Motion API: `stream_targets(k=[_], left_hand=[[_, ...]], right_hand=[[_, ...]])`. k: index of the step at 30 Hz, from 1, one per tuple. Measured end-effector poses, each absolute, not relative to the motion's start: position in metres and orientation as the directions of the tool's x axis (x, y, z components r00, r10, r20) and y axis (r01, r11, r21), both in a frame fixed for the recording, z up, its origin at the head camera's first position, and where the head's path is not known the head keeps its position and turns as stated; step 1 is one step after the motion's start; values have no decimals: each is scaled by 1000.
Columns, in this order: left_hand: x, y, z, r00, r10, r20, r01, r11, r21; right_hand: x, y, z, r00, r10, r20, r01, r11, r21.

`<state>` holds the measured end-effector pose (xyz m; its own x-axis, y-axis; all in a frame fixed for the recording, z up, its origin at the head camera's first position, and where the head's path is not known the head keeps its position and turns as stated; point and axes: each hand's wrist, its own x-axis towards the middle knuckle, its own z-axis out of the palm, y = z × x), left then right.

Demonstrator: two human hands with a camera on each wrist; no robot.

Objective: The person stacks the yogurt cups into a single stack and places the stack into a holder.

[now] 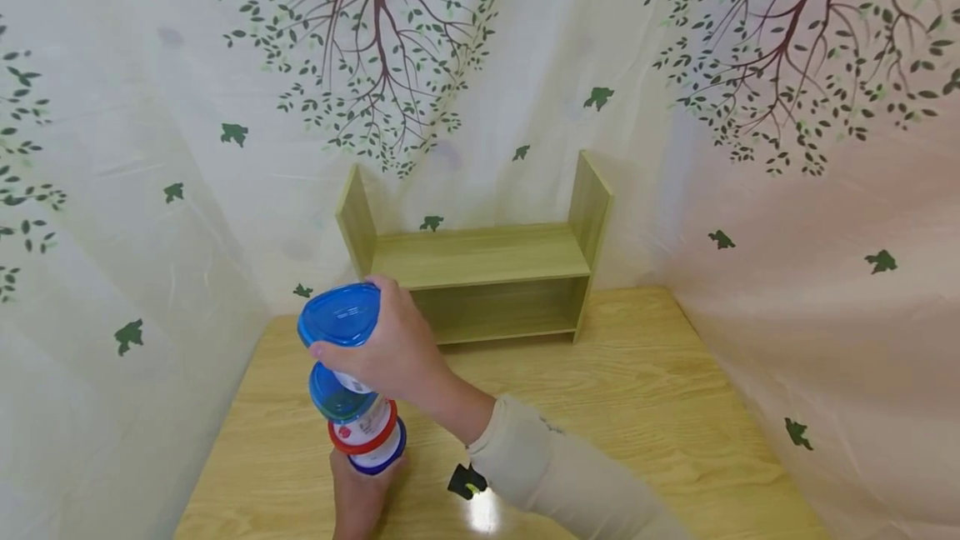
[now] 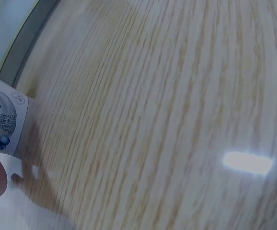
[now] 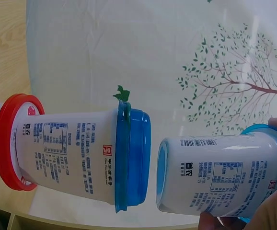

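Note:
My right hand (image 1: 401, 348) grips a white yogurt cup with a blue lid (image 1: 341, 317), fingers and thumb around its upper part. In the right wrist view, a narrow gap separates that cup's base from the blue lid (image 3: 136, 158) of another yogurt cup (image 3: 71, 153). This second cup stands on a red-lidded cup (image 3: 6, 139), which rests above a dark blue lid (image 1: 384, 458). Low on this stack, my left hand (image 1: 358, 492) holds the bottom cup, mostly hidden in the head view. Its blueberry-printed side (image 2: 6, 117) shows in the left wrist view.
A two-level wooden shelf (image 1: 480, 257) stands at the back of the wooden table (image 1: 600, 423), behind the cups. A curtain (image 1: 517, 65) printed with trees and leaves surrounds the table's back and sides. My right forearm crosses the table's front.

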<state>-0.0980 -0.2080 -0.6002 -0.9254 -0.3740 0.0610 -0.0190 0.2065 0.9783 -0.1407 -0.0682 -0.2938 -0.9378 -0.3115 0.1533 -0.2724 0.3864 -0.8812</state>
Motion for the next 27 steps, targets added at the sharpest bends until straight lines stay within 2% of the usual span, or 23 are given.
stream_targets(k=[10,27], left_hand=[[-101,-212,-612,-924,-358,134,67,195,979],[-100,-211,-604,-927,-362,93,23,194,981]], right_hand=[[-136,-84,-294,-940,-310,142,-270,422,-866],[-137,-92,-300,-952,-280,124,-251,482,-840]])
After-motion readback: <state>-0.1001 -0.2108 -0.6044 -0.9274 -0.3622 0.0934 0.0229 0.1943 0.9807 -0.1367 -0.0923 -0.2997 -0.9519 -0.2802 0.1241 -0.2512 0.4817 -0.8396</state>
